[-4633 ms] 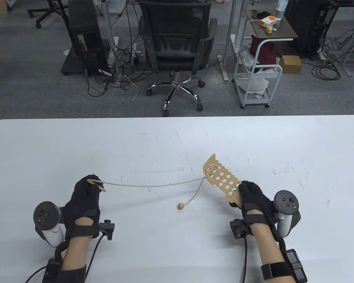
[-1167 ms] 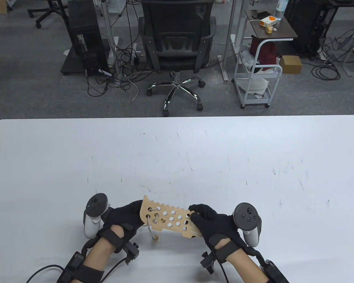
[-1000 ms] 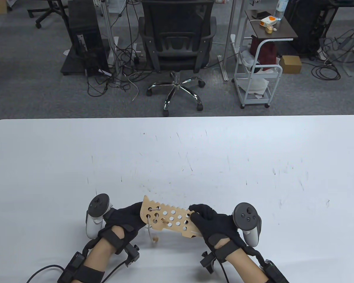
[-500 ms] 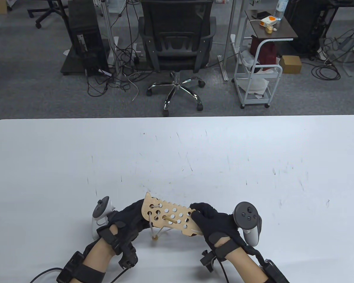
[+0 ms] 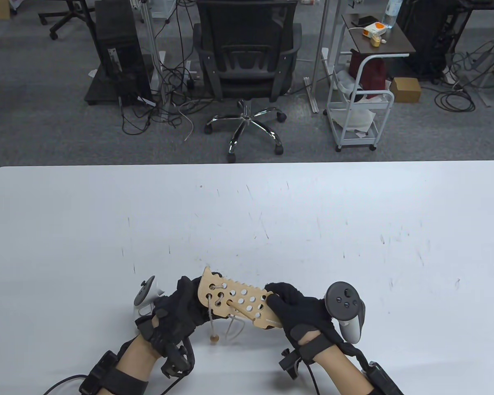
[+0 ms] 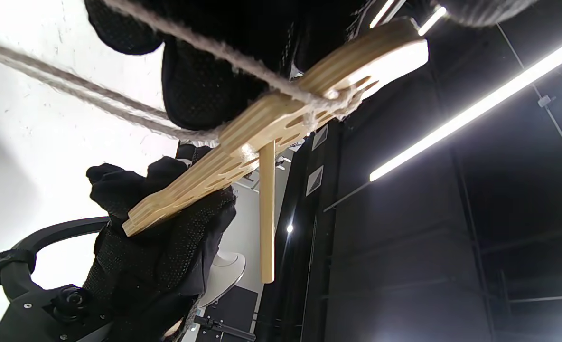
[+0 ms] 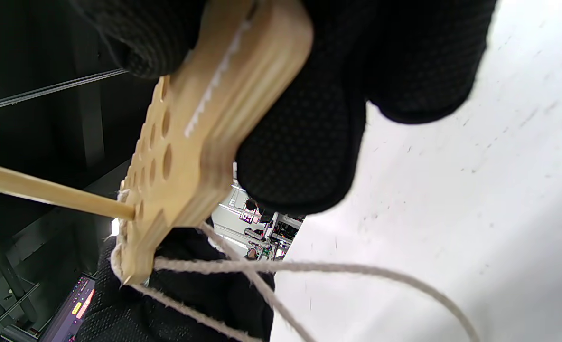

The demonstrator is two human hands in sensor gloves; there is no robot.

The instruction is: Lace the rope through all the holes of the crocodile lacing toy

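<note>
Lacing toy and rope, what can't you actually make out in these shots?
- Left hand fingertips: table view, hidden behind the crocodile board; whether they pinch the rope is unclear.
- Laced hole count: table view too small; both wrist views see the board edge-on.
- Rope's far run: cut off by left wrist view's left edge.
- Wooden needle rear end: hidden inside the board.

White table (image 5: 354, 214) scuffed with dark marks, black office chair (image 5: 247, 61) beyond it, white wheeled cart (image 5: 356, 119) right, computer tower (image 5: 117, 53) left, cardboard box (image 5: 405, 89), floor cables (image 5: 453, 98).
</note>
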